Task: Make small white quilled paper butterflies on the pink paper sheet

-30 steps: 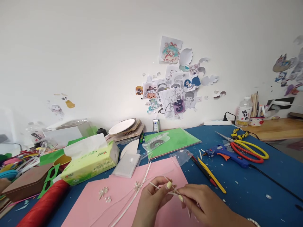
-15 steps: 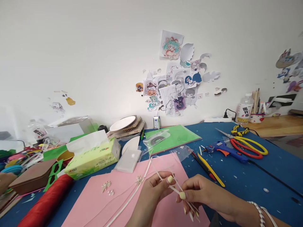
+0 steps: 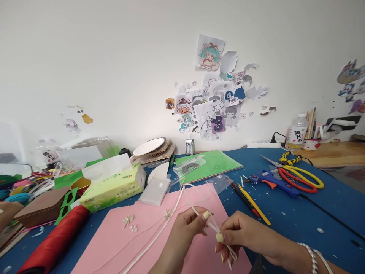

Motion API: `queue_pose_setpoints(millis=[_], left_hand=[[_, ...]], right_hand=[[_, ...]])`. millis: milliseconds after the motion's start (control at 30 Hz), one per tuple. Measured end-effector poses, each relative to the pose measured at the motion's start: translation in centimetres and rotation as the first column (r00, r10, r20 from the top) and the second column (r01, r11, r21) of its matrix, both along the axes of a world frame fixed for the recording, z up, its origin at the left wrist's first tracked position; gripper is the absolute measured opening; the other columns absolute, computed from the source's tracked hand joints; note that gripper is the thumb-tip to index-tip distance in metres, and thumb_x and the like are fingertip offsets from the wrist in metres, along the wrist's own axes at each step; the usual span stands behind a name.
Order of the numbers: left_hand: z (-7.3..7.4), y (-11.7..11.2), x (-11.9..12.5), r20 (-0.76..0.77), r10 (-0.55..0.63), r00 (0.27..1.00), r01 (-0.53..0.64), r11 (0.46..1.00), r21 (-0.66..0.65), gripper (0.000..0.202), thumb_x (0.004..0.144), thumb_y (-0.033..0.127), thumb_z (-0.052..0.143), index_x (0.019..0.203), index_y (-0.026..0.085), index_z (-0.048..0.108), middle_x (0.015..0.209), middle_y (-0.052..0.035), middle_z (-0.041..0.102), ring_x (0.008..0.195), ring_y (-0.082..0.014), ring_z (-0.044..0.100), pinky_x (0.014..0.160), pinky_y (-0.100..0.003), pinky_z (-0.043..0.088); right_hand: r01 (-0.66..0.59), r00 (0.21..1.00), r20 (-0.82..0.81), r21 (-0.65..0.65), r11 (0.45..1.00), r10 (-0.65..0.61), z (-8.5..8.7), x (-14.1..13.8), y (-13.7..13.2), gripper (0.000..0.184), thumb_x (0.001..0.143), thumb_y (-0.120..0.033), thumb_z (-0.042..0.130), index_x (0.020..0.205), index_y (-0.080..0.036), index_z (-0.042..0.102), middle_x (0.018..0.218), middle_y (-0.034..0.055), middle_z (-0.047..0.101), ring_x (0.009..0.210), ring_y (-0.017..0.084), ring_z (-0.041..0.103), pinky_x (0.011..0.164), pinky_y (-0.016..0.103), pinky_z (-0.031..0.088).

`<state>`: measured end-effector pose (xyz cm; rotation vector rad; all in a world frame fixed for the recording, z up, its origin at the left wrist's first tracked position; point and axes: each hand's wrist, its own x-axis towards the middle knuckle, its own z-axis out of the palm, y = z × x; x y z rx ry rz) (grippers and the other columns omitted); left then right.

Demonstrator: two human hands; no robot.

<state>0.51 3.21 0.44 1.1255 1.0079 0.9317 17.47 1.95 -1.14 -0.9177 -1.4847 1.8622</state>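
Both my hands meet low in the middle, over a pink paper sheet [image 3: 142,243]. My left hand [image 3: 185,236] pinches a thin white strip [image 3: 199,213] between thumb and forefinger. My right hand [image 3: 242,236] is closed on the same strip just to the right, with its loose ends poking out below the fingers. The strip loops up and back, and a long tail [image 3: 159,234] runs down-left across the pink sheet. Small white flower-shaped pieces [image 3: 129,220] lie on the sheet to the left of my hands.
A blue table [image 3: 299,220] carries a green tissue box [image 3: 112,186], a red roll [image 3: 54,245], a green sheet [image 3: 213,163], a blue glue gun [image 3: 270,180], yellow and red scissors [image 3: 299,175], pencils [image 3: 251,203] and a water bottle [image 3: 296,133]. Clutter fills the left side.
My right hand has slid down and right along the strip, away from the left. The strip's loop now stands higher above the pink sheet. The view has shifted slightly.
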Motion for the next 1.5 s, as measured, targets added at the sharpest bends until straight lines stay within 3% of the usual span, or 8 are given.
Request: queue_pose_setpoints(millis=[167, 400, 800, 1033, 1267, 1500], left_hand=[[-0.6, -0.1, 0.2, 0.013, -0.026, 1.0, 0.026, 1.0, 0.0, 0.029, 0.061, 0.034, 0.069, 0.077, 0.012, 0.06, 0.052, 0.0039, 0.05, 0.049, -0.0075, 0.044, 0.051, -0.019, 0.035], [-1.9, 0.1, 0.5, -0.009, -0.132, 0.991, 0.132, 0.991, -0.022, 0.03, 0.065, 0.041, 0.064, 0.065, 0.012, 0.054, 0.052, -0.0004, 0.056, 0.046, -0.0089, 0.046, 0.047, -0.021, 0.034], [-0.1, 0.1, -0.2, 0.158, -0.078, 0.984, 0.1, 0.986, -0.136, 0.027, 0.065, 0.034, 0.068, 0.063, 0.011, 0.054, 0.055, 0.0029, 0.049, 0.051, -0.0059, 0.043, 0.054, -0.019, 0.036], [-1.1, 0.5, -0.1, 0.233, -0.085, 0.969, 0.134, 0.97, -0.204, 0.029, 0.057, 0.035, 0.073, 0.063, 0.011, 0.058, 0.051, 0.0024, 0.051, 0.047, -0.0058, 0.044, 0.052, -0.019, 0.035], [-0.6, -0.3, 0.3, 0.306, -0.155, 0.939, 0.23, 0.947, -0.226, 0.026, 0.056, 0.03, 0.075, 0.067, 0.009, 0.064, 0.057, -0.0021, 0.057, 0.054, -0.0096, 0.051, 0.058, -0.022, 0.038], [-1.0, -0.2, 0.3, 0.32, -0.124, 0.939, 0.202, 0.954, -0.221, 0.025, 0.053, 0.029, 0.077, 0.064, 0.009, 0.066, 0.061, -0.0041, 0.06, 0.055, -0.0104, 0.052, 0.057, -0.022, 0.036]], right_hand=[[0.032, 0.999, 0.003, 0.003, 0.999, -0.032, 0.0, -0.1, -0.1, 0.033, 0.068, -0.041, 0.061, 0.07, -0.007, 0.065, 0.063, 0.0069, 0.063, 0.052, 0.008, 0.055, 0.048, 0.018, 0.036], [0.036, 0.999, 0.021, -0.006, 0.999, -0.036, -0.4, -0.5, 0.1, 0.03, 0.066, -0.038, 0.064, 0.066, -0.008, 0.064, 0.06, 0.0057, 0.062, 0.047, 0.007, 0.051, 0.047, 0.018, 0.036], [-0.035, 0.999, -0.004, -0.096, 0.995, 0.035, -0.2, 0.0, -0.1, 0.042, 0.07, -0.047, 0.058, 0.074, -0.006, 0.067, 0.063, 0.0078, 0.062, 0.051, 0.007, 0.055, 0.052, 0.018, 0.04], [-0.057, 0.998, -0.017, -0.078, 0.995, 0.056, -0.3, -0.1, -0.1, 0.045, 0.066, -0.05, 0.06, 0.073, -0.006, 0.067, 0.061, 0.0071, 0.061, 0.045, 0.005, 0.05, 0.049, 0.017, 0.037], [-0.047, 0.998, -0.032, -0.089, 0.995, 0.045, -0.3, -0.2, -0.2, 0.04, 0.069, -0.045, 0.061, 0.074, -0.006, 0.066, 0.059, 0.0055, 0.058, 0.046, 0.005, 0.049, 0.048, 0.017, 0.036], [-0.052, 0.998, -0.04, -0.112, 0.992, 0.048, 0.1, -0.2, -0.3, 0.039, 0.068, -0.044, 0.063, 0.073, -0.005, 0.066, 0.055, 0.004, 0.055, 0.046, 0.004, 0.047, 0.045, 0.016, 0.034]])
